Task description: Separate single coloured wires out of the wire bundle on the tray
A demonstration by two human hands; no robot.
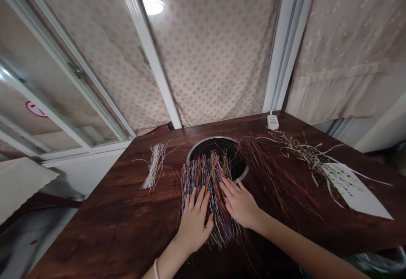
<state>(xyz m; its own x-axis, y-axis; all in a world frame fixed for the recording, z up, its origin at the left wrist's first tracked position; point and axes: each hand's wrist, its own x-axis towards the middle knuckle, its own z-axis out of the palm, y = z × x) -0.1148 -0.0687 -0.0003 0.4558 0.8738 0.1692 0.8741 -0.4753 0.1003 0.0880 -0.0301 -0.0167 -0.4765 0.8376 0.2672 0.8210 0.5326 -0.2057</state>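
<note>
A thick bundle of thin multicoloured strands (207, 186) lies on the dark wooden table (120, 220), its far end over a round black recess with a metal rim (196, 146). My left hand (195, 220) rests flat on the bundle's near left part, fingers stretched out. My right hand (239, 201) lies flat on its right side, fingers extended toward the recess. Neither hand grips anything.
A small bunch of white strands (155, 165) lies left of the recess. Brownish-orange strands (279, 177) fan out to the right. Farther right are patterned strips (304, 152) and a white sheet (355, 190). A small white device (272, 121) sits at the far edge.
</note>
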